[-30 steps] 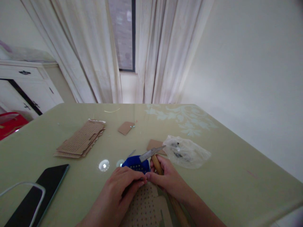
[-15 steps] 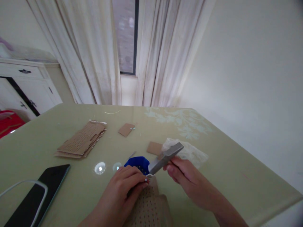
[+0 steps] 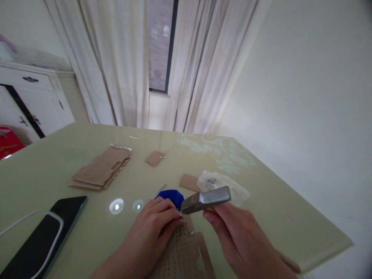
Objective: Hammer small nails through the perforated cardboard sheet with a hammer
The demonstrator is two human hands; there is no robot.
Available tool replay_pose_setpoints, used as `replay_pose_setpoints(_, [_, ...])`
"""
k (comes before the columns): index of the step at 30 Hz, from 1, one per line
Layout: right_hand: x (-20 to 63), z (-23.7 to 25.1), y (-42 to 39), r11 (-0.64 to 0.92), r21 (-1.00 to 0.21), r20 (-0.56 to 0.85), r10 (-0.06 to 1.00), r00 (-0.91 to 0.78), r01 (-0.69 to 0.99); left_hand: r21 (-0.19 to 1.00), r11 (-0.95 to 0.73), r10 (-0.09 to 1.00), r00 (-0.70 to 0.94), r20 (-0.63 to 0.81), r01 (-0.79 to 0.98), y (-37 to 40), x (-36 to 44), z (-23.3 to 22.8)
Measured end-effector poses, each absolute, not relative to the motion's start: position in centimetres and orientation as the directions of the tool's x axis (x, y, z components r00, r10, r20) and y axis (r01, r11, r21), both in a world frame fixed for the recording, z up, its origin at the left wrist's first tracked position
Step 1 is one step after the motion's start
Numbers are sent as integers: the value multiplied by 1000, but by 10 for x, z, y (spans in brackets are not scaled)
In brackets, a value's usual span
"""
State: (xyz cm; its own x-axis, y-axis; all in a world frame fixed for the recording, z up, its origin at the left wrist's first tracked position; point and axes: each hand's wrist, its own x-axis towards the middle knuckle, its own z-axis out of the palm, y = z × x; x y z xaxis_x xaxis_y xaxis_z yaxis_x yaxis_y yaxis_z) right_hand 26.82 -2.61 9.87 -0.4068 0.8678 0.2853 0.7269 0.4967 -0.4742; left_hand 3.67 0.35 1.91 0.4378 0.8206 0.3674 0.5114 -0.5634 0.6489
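In my right hand (image 3: 235, 228) is a hammer (image 3: 206, 198), gripped close below its grey metal head. The head's left end comes down beside my left fingertips. My left hand (image 3: 152, 228) is closed in a pinch at the top of a brown cardboard sheet (image 3: 177, 248) full of small holes. A tiny pale, shiny bit shows at the fingertips, too small to name. Just behind the fingers lies a blue object (image 3: 171, 197), partly hidden by my left hand and the hammer head.
Left of centre lies a stack of perforated cardboard sheets (image 3: 101, 166). A black tablet-like slab (image 3: 55, 232) with a white cable (image 3: 59, 236) is at lower left. Further back are a small cardboard piece (image 3: 155, 158), another piece (image 3: 188, 181) and a clear plastic bag (image 3: 229, 186).
The hammer head has swung down and turned more level, its left end nearer my left fingertips. My left hand keeps its pinch. The whole view has shifted slightly.
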Motion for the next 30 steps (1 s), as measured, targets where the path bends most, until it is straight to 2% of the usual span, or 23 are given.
replay_pose_setpoints(4, [266,101,-25,457,-436,204,889,-409,776,616,-587,806,455,380,526,2,38,19])
replay_pose_setpoints(8, [268,99,-26,439,-448,250,898,-362,779,593,-606,792,470,389,530,2,38,19])
replay_pose_setpoints(12, [268,95,-28,433,-441,178,901,-396,786,593,-579,812,462,356,560,2,39,21])
replay_pose_setpoints(16, [265,94,-30,435,-480,243,900,-362,761,607,-579,810,465,356,544,2,38,20])
replay_pose_setpoints(21, [262,91,-30,421,-483,171,905,-388,768,599,-569,818,461,345,563,3,36,15])
replay_pose_setpoints(25, [261,91,-29,418,-537,217,908,-359,732,574,-575,814,477,330,583,3,36,15])
replay_pose_setpoints(30, [260,99,-29,400,-485,208,916,-342,778,563,-571,815,497,298,598,4,38,20])
